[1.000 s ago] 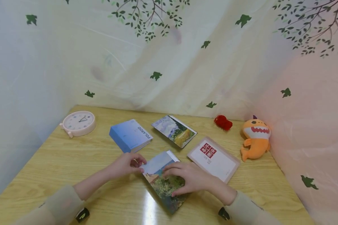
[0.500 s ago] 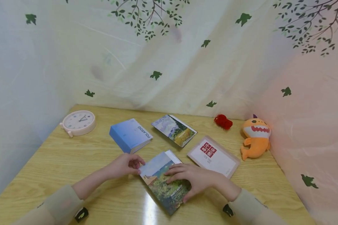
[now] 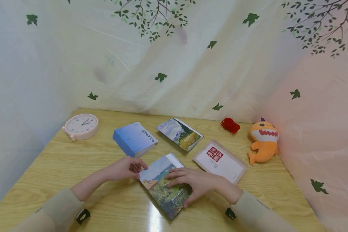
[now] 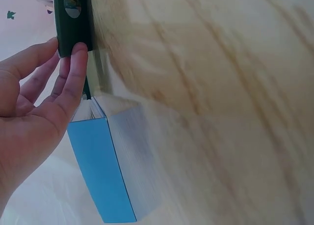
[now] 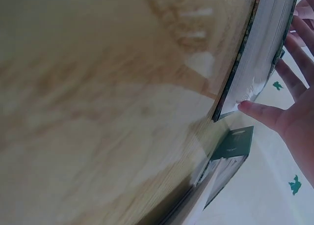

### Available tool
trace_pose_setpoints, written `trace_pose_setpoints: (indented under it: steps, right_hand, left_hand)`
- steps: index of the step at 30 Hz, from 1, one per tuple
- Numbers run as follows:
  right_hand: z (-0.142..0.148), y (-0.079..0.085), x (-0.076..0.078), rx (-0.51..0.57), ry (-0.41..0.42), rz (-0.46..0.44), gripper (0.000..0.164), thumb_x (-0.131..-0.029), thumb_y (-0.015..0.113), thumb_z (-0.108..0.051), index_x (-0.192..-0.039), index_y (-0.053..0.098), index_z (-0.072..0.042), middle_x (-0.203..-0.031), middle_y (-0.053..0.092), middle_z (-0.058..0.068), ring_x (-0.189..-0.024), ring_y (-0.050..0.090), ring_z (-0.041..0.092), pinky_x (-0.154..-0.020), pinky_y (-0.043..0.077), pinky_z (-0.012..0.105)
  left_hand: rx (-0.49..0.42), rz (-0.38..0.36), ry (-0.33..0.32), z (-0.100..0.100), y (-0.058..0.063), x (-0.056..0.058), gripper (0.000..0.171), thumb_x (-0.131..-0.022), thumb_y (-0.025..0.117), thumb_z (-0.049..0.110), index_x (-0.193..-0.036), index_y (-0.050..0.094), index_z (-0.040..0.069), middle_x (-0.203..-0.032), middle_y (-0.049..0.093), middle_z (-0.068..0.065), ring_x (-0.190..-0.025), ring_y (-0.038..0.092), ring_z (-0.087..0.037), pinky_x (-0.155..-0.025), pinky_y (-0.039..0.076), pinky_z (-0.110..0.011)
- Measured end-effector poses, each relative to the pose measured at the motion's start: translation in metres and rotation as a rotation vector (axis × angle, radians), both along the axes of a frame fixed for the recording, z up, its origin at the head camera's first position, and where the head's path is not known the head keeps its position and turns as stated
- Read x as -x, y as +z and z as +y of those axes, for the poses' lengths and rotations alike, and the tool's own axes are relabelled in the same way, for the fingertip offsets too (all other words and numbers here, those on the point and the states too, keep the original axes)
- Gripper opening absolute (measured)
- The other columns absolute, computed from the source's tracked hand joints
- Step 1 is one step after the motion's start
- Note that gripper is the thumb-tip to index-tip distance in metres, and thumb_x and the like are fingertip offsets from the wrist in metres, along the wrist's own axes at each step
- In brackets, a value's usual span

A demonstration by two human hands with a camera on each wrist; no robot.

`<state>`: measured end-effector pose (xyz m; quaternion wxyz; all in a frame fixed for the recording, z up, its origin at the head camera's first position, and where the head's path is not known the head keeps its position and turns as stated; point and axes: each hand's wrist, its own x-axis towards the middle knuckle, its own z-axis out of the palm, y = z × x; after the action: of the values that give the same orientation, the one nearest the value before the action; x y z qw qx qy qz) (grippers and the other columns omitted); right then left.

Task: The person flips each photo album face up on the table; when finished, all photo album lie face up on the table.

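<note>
A photo album (image 3: 169, 187) with a painted garden cover lies slanted on the near middle of the table. My left hand (image 3: 127, 168) pinches its left corner; in the left wrist view, thumb and finger meet the album's dark green spine (image 4: 73, 21). My right hand (image 3: 195, 182) rests on the cover with fingers spread. In the right wrist view its thumb touches the white page edges (image 5: 245, 82). Close behind are a blue POLAROID album (image 3: 134, 138), another painted-cover album (image 3: 179, 133) and a white-and-tan album with a red square print (image 3: 229, 169).
A pink round clock (image 3: 81, 127) lies at the far left of the wooden table (image 3: 104, 206). Red yarn (image 3: 230, 125) and an orange shark plush (image 3: 264, 141) are at the back right. A printed curtain (image 3: 191, 80) hangs around the table's back and sides.
The painted album in my hands has slid a little to the left. My left hand has shifted left with it, and my right hand moved first right, then back left over the cover.
</note>
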<state>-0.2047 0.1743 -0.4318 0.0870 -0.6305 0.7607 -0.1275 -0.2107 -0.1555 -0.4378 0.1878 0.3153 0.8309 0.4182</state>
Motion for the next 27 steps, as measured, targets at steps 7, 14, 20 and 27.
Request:
trace_pose_setpoints:
  steps: [7, 14, 20, 27]
  right_hand:
    - [-0.003, 0.000, 0.001, -0.016, -0.006, -0.007, 0.073, -0.076, 0.071, -0.053, -0.137, 0.048, -0.020, -0.150, 0.036, 0.004, -0.139, 0.031, 0.025, -0.113, 0.027, 0.042]
    - [0.011, 0.015, 0.000, -0.008, -0.127, -0.095, 0.071, -0.076, 0.074, -0.049, -0.137, 0.049, -0.023, -0.151, 0.033, 0.003, -0.139, 0.031, 0.021, -0.109, 0.033, 0.040]
    - [0.038, 0.034, 0.004, 0.016, -0.287, -0.100, 0.075, -0.074, 0.078, -0.042, -0.139, 0.047, -0.020, -0.151, 0.032, 0.004, -0.139, 0.030, 0.025, -0.105, 0.037, 0.047]
    - [0.073, 0.047, 0.012, 0.083, -0.428, -0.024, 0.078, -0.069, 0.081, -0.041, -0.138, 0.048, -0.023, -0.148, 0.038, 0.001, -0.137, 0.033, 0.026, -0.106, 0.033, 0.055]
  left_hand:
    - [0.042, -0.008, -0.027, -0.003, 0.006, 0.002, 0.029, -0.083, 0.069, 0.006, -0.112, 0.066, 0.006, -0.087, 0.062, 0.000, -0.081, 0.060, -0.009, -0.073, 0.052, -0.023]
    - [0.094, 0.098, -0.025, 0.006, 0.022, 0.005, 0.039, -0.084, 0.070, 0.009, -0.120, 0.060, 0.000, -0.108, 0.065, -0.013, -0.097, 0.063, -0.026, -0.082, 0.054, -0.032]
    - [0.119, 0.226, -0.004, 0.029, 0.042, 0.007, 0.055, -0.086, 0.069, 0.013, -0.135, 0.048, 0.001, -0.129, 0.056, -0.017, -0.111, 0.058, -0.029, -0.091, 0.050, -0.042]
    - [0.090, 0.232, -0.002, 0.067, 0.056, 0.012, 0.069, -0.086, 0.070, 0.020, -0.145, 0.036, 0.009, -0.141, 0.046, -0.012, -0.124, 0.050, -0.028, -0.100, 0.044, -0.041]
